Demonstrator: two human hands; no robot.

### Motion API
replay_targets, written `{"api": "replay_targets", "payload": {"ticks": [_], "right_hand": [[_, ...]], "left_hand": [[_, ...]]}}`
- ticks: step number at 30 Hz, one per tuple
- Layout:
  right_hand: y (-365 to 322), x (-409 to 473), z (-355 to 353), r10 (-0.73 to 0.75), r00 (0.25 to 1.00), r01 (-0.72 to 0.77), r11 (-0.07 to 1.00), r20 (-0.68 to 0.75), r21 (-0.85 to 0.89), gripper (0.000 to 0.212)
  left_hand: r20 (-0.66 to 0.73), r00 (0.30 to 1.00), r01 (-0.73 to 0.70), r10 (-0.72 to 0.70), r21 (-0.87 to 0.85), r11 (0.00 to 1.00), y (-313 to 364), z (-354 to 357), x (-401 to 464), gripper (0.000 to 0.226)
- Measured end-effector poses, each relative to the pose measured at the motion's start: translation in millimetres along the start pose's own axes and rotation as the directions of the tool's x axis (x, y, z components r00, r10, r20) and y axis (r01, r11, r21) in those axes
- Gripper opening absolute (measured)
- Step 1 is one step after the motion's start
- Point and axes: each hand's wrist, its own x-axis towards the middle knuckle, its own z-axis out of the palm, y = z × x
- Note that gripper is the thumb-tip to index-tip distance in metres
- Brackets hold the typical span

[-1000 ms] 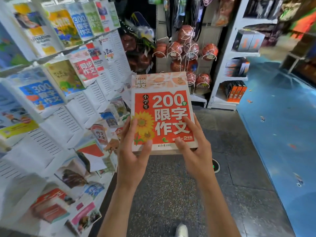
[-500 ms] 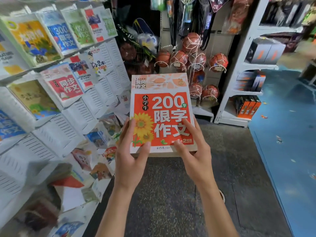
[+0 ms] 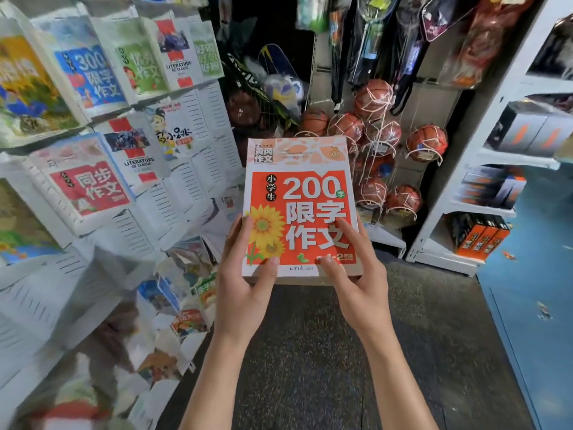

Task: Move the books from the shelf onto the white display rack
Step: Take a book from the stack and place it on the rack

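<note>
Books fill the white display rack (image 3: 173, 193) along the left side, covers facing out in slanted tiers. Top tier: a yellow-and-blue cover at far left, blurred; then a blue "300" book (image 3: 91, 77); a green-covered book (image 3: 145, 68); a white "Literature of Classic" book (image 3: 178, 54). Next tier down: a red-panel book (image 3: 88, 187), a second "Literature of Classic" copy (image 3: 133, 150), a cartoon-figure cover (image 3: 170, 135). Lower tiers hold more covers, too blurred to read. Some rack pockets show only their slotted white fronts.

Centre: an orange "200" book (image 3: 299, 206) with a sunflower on its cover, held upright in the air just right of the rack, not touching it, cover toward the camera. More pages or another book's edge show beneath its bottom edge; cannot tell which.

Left hand (image 3: 245, 293) grasps the lower left corner, thumb over the cover by the sunflower, fingers curled behind the left edge. Right hand (image 3: 361, 290) grasps the lower right corner, thumb on the cover's bottom strip, forefinger laid up across the cover.

Behind the book: basketballs in string nets (image 3: 426, 144) hang in a cluster, racket bags above them. Dark speckled floor (image 3: 310, 352) below.

Right: a white shelf unit (image 3: 443, 212) with grey boxes on upper levels and orange boxes (image 3: 479, 238) on the lowest. Blue floor (image 3: 533, 305) at far right.
</note>
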Motion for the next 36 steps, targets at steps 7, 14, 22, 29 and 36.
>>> {"api": "replay_targets", "payload": {"ticks": [7, 14, 22, 29, 36], "right_hand": [[49.2, 138.6, 28.3, -0.002, 1.0, 0.002, 1.0, 0.016, 0.01, 0.055], [112.1, 230.4, 31.2, 0.063, 0.998, -0.063, 0.998, 0.012, -0.005, 0.054], [207.1, 373.9, 32.1, 0.036, 0.993, -0.042, 0.998, 0.11, 0.053, 0.054], [266.0, 518.9, 41.6, -0.029, 0.96, -0.019, 0.985, 0.278, 0.169, 0.053], [320.4, 595.9, 94.2, -0.075, 0.895, -0.025, 0.976, 0.44, 0.216, 0.06]], "left_hand": [[-0.029, 0.999, 0.021, -0.021, 0.0, 1.0, -50.3, 27.6, 132.9, 0.065], [0.001, 0.997, 0.081, -0.081, -0.006, 0.997, -110.3, 75.8, 217.8, 0.064], [-0.109, 0.991, 0.082, -0.076, 0.053, 0.995, -181.8, 147.5, 332.2, 0.064], [-0.285, 0.953, 0.138, -0.108, 0.089, 0.986, -221.6, 201.3, 438.8, 0.063], [-0.44, 0.89, 0.213, -0.118, 0.174, 0.961, -262.5, 201.6, 491.5, 0.06]]}}
